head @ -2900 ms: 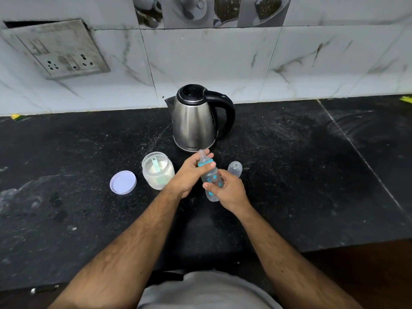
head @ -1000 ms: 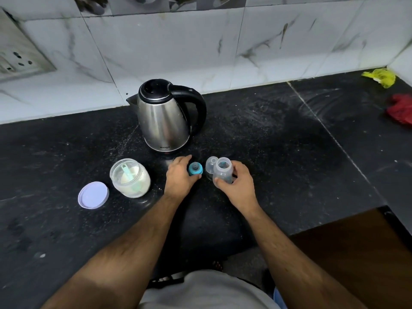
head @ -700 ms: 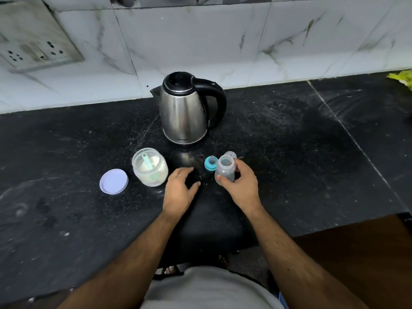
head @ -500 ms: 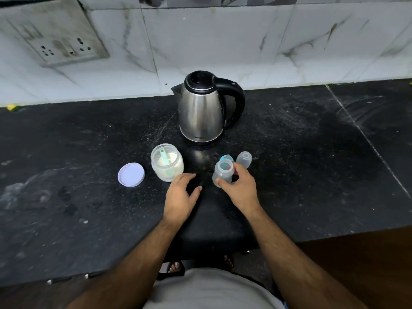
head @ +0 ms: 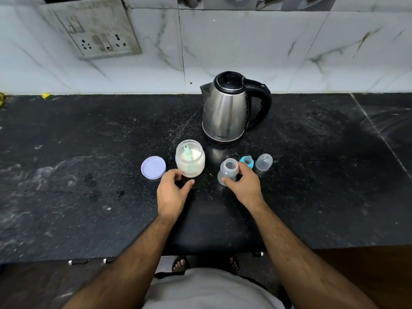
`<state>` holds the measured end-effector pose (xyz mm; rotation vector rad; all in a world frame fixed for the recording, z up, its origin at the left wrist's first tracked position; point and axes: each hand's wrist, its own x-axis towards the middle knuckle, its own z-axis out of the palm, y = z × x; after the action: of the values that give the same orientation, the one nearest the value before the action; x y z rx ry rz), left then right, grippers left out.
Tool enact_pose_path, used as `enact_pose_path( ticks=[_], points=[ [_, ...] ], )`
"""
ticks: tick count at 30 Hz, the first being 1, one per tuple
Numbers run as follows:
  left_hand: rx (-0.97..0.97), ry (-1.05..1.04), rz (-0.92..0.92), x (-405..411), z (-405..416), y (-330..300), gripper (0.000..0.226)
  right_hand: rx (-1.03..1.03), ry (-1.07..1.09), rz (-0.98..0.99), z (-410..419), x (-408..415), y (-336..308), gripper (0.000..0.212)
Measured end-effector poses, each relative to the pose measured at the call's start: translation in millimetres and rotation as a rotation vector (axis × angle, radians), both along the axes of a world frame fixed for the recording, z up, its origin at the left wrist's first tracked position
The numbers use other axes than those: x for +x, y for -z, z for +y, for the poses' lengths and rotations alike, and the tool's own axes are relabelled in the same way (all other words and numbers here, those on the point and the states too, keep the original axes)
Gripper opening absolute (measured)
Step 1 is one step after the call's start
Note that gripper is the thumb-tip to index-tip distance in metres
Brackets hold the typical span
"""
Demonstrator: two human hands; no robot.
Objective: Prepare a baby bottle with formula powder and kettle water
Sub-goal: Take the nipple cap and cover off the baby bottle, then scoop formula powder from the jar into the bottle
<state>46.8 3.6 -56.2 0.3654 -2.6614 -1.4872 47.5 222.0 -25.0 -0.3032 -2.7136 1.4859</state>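
Your right hand (head: 244,186) has its grip around the uncapped clear plastic baby bottle (head: 227,171), upright on the black stone bench (head: 89,175). Your left hand (head: 172,192) reaches, released, for the powder-filled glass jar (head: 190,158); scooping likely comes next.

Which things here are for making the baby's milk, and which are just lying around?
For the milk:
clear plastic baby bottle
teal bottle teat ring
clear domed bottle cap
glass jar of white powder
steel kettle

Just there:
round lilac jar lid
wall socket plate
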Motion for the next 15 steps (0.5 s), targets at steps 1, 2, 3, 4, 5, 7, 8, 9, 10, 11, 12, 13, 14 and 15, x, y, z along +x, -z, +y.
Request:
enact_pose_path(
  ticks=[1,2,3,4,5,7,8,9,10,11,12,13,14,15],
  points=[
    [0.019,-0.006,-0.003,-2,-1,0,0.044,0.006,-0.002,-0.002,1,0,1,0.037],
    [0.033,-0.005,-0.003,-5,-2,0,0.050,0.016,-0.004,-0.006,1,-1,3,0.037],
    [0.043,-0.002,-0.003,-7,-2,0,0.056,0.026,-0.004,-0.011,2,-1,4,0.038],
    [0.052,0.003,-0.005,-9,-3,0,0.062,0.029,-0.002,-0.018,3,0,5,0.041],
    [0.063,0.010,-0.008,-12,-4,0,0.067,0.022,0.000,-0.024,3,1,6,0.046],
    [0.089,0.022,-0.016,-17,-6,0,0.083,0.007,0.012,-0.035,5,4,6,0.066],
    [0.100,0.024,-0.019,-20,-7,0,0.092,0.005,0.024,-0.039,6,7,5,0.081],
    [0.110,0.027,-0.022,-23,-8,-1,0.100,0.010,0.032,-0.028,7,10,3,0.094],
    [0.118,0.036,-0.024,-26,-9,-1,0.106,0.026,0.035,0.006,7,13,0,0.101],
    [0.126,0.052,-0.025,-30,-9,-1,0.110,0.049,0.039,0.059,6,15,-4,0.101],
    [0.135,0.072,-0.026,-33,-10,-2,0.112,0.074,0.046,0.122,4,17,-9,0.095],
    [0.144,0.093,-0.026,-37,-11,-2,0.114,0.095,0.058,0.190,4,16,-14,0.083],
    [0.153,0.110,-0.025,-41,-12,-3,0.115,0.110,0.075,0.256,3,15,-19,0.067],
    [0.163,0.127,-0.022,-45,-13,-5,0.115,0.124,0.097,0.314,2,13,-25,0.052]
  ],
)
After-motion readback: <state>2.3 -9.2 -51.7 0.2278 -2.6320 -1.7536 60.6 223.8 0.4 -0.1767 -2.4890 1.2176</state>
